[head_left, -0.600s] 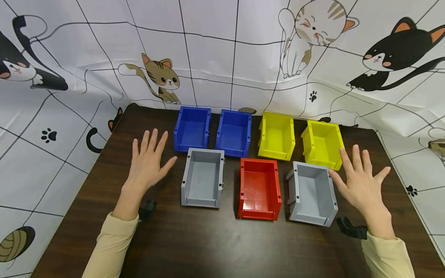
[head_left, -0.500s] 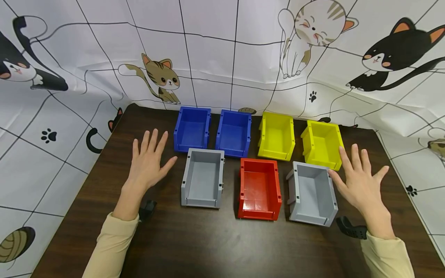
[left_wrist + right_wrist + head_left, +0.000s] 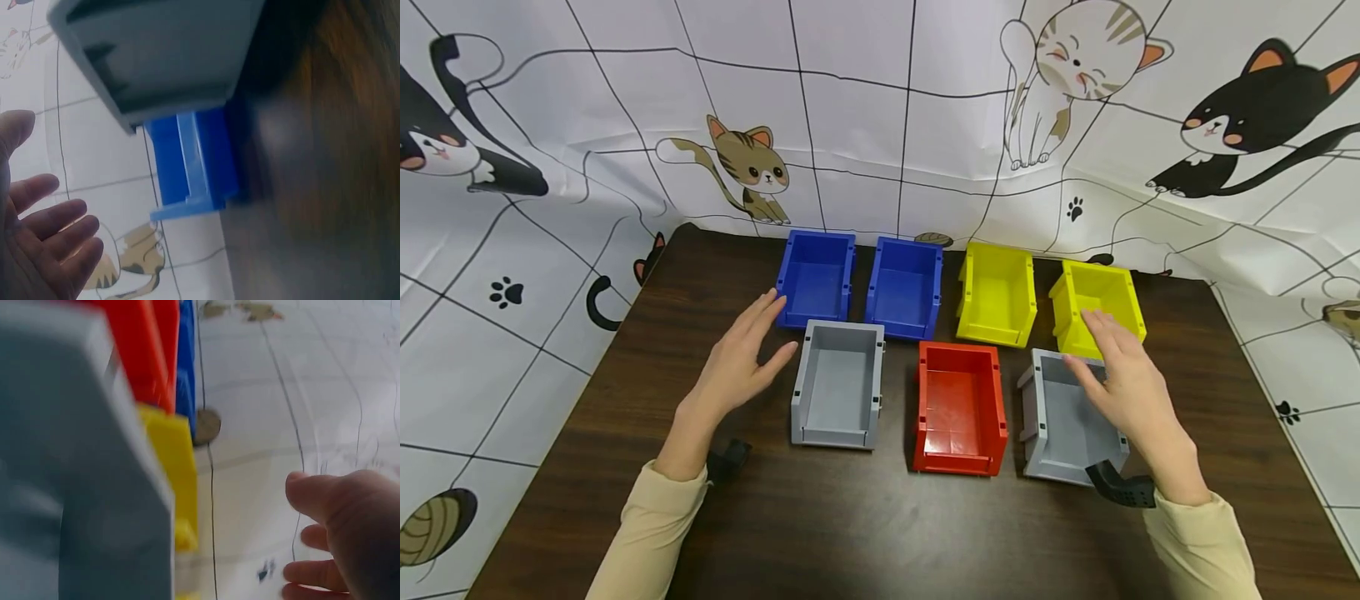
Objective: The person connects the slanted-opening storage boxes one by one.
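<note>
My left hand point(image 3: 730, 371) hovers just left of the left grey bin point(image 3: 837, 387), its fingers extended toward the left blue bin point(image 3: 816, 279). In the left wrist view the fingers point(image 3: 62, 219) are loosely bent with nothing between them. Over the right grey bin point(image 3: 1056, 433) hangs my right hand point(image 3: 1131, 387), fingertips by the front of the right yellow bin point(image 3: 1093, 287). The right wrist view has its thumb point(image 3: 319, 494) and fingers apart from the bins, holding nothing. A red bin point(image 3: 961, 408) stands between the two grey ones.
A second blue bin point(image 3: 904, 287) and another yellow bin point(image 3: 997, 293) stand in the back row. All rest on a dark wooden table point(image 3: 880, 533). A white cat-print sheet point(image 3: 865, 125) hangs behind and beside it. Each wrist carries a black camera mount point(image 3: 1120, 485).
Both hands have moved inward: the left a little to the right, the right leftward over the grey bin. Their fingers, spread before, are now closer together. The bins stand where they were.
</note>
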`<state>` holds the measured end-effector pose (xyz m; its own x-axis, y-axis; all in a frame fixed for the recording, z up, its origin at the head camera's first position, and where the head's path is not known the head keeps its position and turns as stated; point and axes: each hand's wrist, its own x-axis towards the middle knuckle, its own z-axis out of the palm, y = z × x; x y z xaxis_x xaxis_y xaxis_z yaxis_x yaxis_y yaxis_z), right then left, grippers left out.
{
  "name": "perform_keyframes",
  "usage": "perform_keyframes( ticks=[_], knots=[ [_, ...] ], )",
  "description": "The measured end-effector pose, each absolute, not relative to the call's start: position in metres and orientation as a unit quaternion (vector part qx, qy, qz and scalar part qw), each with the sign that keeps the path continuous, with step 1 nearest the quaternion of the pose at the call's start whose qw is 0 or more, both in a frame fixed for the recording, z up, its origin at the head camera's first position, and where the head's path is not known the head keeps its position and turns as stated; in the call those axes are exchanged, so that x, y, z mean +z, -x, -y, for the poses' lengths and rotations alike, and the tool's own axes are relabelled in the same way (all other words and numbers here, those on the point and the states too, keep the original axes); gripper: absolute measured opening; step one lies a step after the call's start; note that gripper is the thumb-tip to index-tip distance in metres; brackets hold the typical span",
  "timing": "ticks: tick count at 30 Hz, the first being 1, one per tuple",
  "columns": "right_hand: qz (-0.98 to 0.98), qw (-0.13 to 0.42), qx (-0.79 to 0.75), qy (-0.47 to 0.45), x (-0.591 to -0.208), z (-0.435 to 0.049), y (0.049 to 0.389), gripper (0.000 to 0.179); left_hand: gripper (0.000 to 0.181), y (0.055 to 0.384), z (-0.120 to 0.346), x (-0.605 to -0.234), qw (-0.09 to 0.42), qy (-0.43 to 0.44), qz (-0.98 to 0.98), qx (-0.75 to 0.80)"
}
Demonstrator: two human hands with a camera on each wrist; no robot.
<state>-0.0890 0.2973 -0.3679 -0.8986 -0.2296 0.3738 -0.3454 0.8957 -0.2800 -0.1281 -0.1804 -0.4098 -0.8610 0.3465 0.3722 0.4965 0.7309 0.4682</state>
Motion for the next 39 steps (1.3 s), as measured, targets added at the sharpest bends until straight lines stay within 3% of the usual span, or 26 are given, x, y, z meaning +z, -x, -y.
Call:
perform_keyframes(
  ticks=[13, 24, 39],
  knots=[
    [0.932, 0.166, 0.249, -0.203, -0.379, -0.241, 0.102, 0.038, 0.065, 0.121, 0.158, -0.421, 0.051, 0.229, 0.885, -0.402],
    [0.957, 0.027, 0.260, -0.123, -0.386, -0.218, 0.101, 0.038, 0.057, 0.121, 0.153, -0.425, 0.055, 0.209, 0.867, -0.449],
    [0.955, -0.033, 0.287, -0.069, -0.391, -0.206, 0.106, 0.045, 0.049, 0.119, 0.148, -0.422, 0.019, 0.125, 0.871, -0.474]
  ],
)
